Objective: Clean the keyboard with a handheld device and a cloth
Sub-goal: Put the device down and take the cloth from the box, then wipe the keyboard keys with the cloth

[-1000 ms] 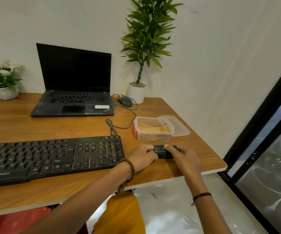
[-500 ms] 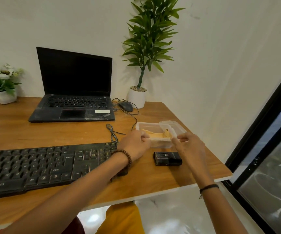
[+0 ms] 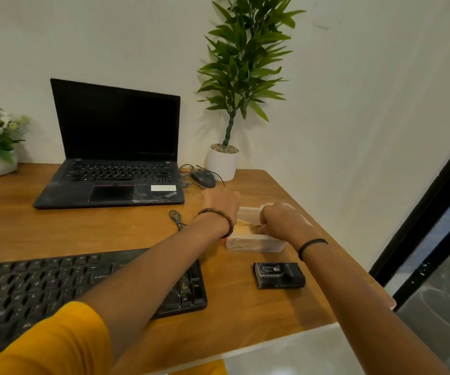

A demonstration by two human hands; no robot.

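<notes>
Fingertips are what I cannot see. On my left hand (image 3: 219, 203) they lie beyond the back of the hand, over the far left corner of the clear plastic box (image 3: 256, 244), so I cannot tell whether they grasp it or merely rest there. My right hand (image 3: 280, 220) has its fingers curled down into the box, where the yellow cloth (image 3: 242, 229) lies. The tips are buried, though, and I cannot tell whether they pinch the cloth or the rim. Blur softens the box's thin walls. My left forearm crosses the right end of the black keyboard (image 3: 56, 288), which lies nearer me and to the left of both sets of fingers, its left end cut off by the frame. The handheld device (image 3: 279, 275), a small black block with a shiny top, lies flat on the wooden desk (image 3: 56, 228), nearer me than my right fingers and apart from them. Just beyond my left fingers sits a dark rounded mouse (image 3: 204, 178), and past it a white round pot (image 3: 222, 165) with a leafy plant. Farther left stands an open, dusty black laptop (image 3: 113, 182). A bunched grey cable (image 3: 176, 220) lies left of my left wrist.
</notes>
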